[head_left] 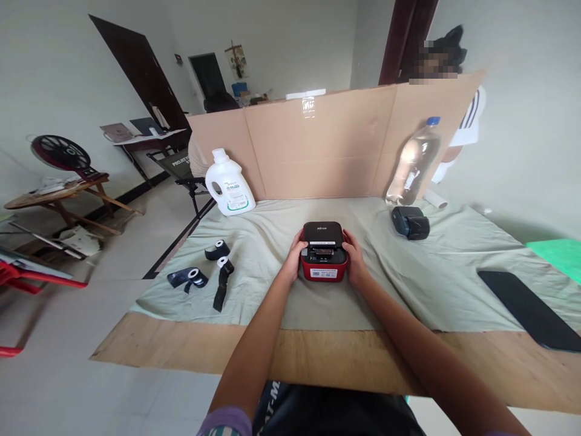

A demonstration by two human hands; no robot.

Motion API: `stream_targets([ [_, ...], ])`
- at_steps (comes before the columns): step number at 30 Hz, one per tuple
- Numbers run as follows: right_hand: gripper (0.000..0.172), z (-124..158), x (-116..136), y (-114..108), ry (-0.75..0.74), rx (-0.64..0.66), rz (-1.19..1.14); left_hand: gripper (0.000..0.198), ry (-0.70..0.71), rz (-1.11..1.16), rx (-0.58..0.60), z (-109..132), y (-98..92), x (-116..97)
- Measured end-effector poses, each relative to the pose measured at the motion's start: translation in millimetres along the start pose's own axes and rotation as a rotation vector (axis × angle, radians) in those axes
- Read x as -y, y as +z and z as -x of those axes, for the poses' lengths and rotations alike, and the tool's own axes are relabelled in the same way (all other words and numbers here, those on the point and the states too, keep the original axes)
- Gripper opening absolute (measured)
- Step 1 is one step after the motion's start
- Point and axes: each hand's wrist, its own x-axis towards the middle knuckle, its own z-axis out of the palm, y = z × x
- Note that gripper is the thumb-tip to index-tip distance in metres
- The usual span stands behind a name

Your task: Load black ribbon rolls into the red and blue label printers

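One desk [327,357] carries one red-and-black printer [324,254] midway along its wrinkled cloth [263,239], left hand [296,257] and right hand [354,257] clasping its sides, the folds liable to snag it if slid; beyond stands one cardboard screen [313,148].

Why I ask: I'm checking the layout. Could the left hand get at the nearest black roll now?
Probably yes; only cloth shows between the left hand and the black roll, but that hand must first release the red-and-black device.
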Motion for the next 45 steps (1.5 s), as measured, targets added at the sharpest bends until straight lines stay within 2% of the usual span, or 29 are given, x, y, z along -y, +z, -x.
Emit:
stream_targets([
  [8,0.061,4.7,16.5,8.9,0.078,0.071,0.019,0.064,-0.026,-0.042,-0.027,-0.4,0.2,-4.0],
  [18,0.062,8.5,18.8,7.5,0.081,0.107,-0.031,0.066,-0.075,0.048,-0.024,9.7,6.3,-10.9],
  [21,0.057,10.2,16.8,7.2,0.077,0.113,-0.043,0.063,-0.090,0.065,-0.023,12.4,8.0,-11.8],
  [25,0.055,8.6,13.2,6.9,0.075,0.091,-0.062,0.063,-0.089,0.042,-0.035,11.2,7.0,-11.0],
  [30,0.064,1.4,13.8,7.1,0.155,0.041,-0.008,0.070,-0.094,0.001,-0.028,7.5,1.8,-11.2],
  [37,0.055,5.3,9.3,5.0,0.066,0.081,0.017,0.063,-0.086,0.023,0.002,11.1,1.7,-14.1],
  [40,0.061,4.0,7.0,3.5,0.070,0.100,-0.002,0.055,-0.116,0.042,0.039,11.6,5.0,-18.2],
  [45,0.073,-0.7,12.0,2.3,0.130,0.074,0.031,0.057,-0.141,0.012,0.009,10.3,7.8,-19.1],
])
